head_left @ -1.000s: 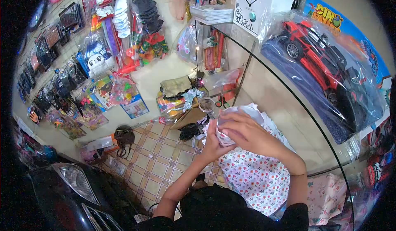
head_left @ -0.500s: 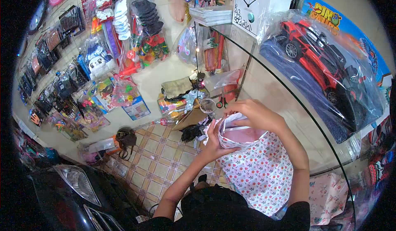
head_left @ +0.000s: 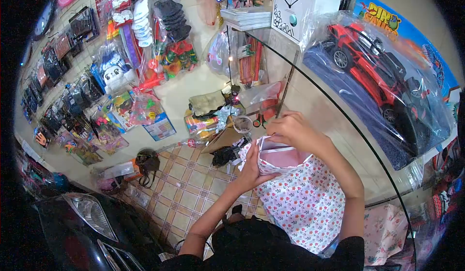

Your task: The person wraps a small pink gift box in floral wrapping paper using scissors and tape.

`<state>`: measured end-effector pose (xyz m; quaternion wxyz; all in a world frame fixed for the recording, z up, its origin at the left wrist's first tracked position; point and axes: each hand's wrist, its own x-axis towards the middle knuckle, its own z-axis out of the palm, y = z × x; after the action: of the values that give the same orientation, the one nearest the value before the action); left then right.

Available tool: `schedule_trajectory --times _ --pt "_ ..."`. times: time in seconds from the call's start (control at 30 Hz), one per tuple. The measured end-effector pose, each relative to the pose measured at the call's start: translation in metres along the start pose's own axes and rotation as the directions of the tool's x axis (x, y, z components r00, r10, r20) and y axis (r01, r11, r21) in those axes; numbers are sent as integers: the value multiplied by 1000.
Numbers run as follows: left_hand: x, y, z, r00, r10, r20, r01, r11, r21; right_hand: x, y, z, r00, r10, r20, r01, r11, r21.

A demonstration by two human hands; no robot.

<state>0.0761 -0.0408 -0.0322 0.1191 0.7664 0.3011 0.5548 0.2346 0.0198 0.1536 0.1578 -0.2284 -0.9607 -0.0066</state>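
Observation:
White floral wrapping paper [head_left: 302, 201] with small red and orange flowers stands in front of me, its upper end gaping. Inside that opening a pink surface [head_left: 283, 158] with a whitish strip shows. My left hand [head_left: 253, 167] grips the left rim, thumb along the near side and fingers behind the edge. At the far rim my right hand [head_left: 290, 129] has its fingers pinched together on the folded paper edge. Just beyond the right hand lie scissors [head_left: 260, 120] and a clear round ring [head_left: 242, 124] that looks like a tape roll.
A glass edge [head_left: 356, 118] curves past my right arm. On that side sits a bagged red toy car [head_left: 365, 72], with a boxed clock [head_left: 295, 9] behind. Packaged goods [head_left: 116, 72] hang on the left wall. A black vehicle front [head_left: 92, 222] stands lower left over tiled floor [head_left: 181, 188].
The opening has widened, showing more of the pink inside. My right hand has drawn slightly left and its fingers have closed on the far rim. My left hand keeps its hold.

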Motion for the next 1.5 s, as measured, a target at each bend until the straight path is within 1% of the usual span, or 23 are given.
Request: schedule_trajectory --times 0.03,0.07,0.13,0.27,0.33,0.37,0.43,0.57,0.67,0.77,0.87,0.97,1.07,1.17,1.27,1.37,1.47,1.5 --pt "-3 -1 2 999 33 -19 -31 997 70 -1 -1 -2 1000 -1 28 1 1000 -6" --pt "-4 -3 3 998 65 6 -66 992 107 -1 -1 -3 999 -2 54 2 1000 -13" --pt "-4 -4 0 990 125 60 -134 975 179 -3 -4 -1 1000 -10 17 10 1000 -24" --pt "4 1 -6 986 142 85 -154 975 161 -4 -3 4 997 -46 -61 43 998 -48" --pt "9 5 -9 982 175 74 -184 971 154 -4 -2 2 998 -25 -59 27 999 27" --pt "12 7 -13 980 169 104 -184 972 146 -4 -2 1 998 -15 -56 19 998 65" --pt "18 11 -21 974 159 162 -181 975 131 -5 2 2 998 -15 -63 18 999 39" --pt "22 12 -24 969 162 188 -186 975 120 -6 2 0 999 6 -53 -3 999 42" --pt "22 9 -23 965 161 207 -184 978 99 -7 1 -7 1000 8 -13 -7 995 101" --pt "23 11 -25 960 138 243 -163 983 87 -14 7 -7 995 102 6 -102 985 138" --pt "21 10 -24 959 103 263 -128 989 80 -15 9 -12 992 107 67 -117 980 164" --pt "25 14 -27 956 88 280 -115 990 82 -14 9 -11 991 103 84 -114 984 139" --pt "26 14 -30 955 78 287 -113 988 106 -14 7 -9 994 92 66 -99 990 104" --pt "27 14 -31 951 70 301 -110 987 121 -18 -3 -15 998 42 37 -41 999 -21" --pt "28 16 -30 950 47 308 -92 987 132 -31 -29 -36 991 126 -56 -125 992 15" --pt "28 13 -30 956 50 289 -95 985 145 -38 -47 -31 993 115 31 -119 973 200" --pt "28 9 -28 960 47 275 -89 986 141 -44 -69 -16 982 145 119 -163 975 151" --pt "32 14 -30 962 44 271 -83 988 133 -51 -67 3 987 152 52 -154 987 40"
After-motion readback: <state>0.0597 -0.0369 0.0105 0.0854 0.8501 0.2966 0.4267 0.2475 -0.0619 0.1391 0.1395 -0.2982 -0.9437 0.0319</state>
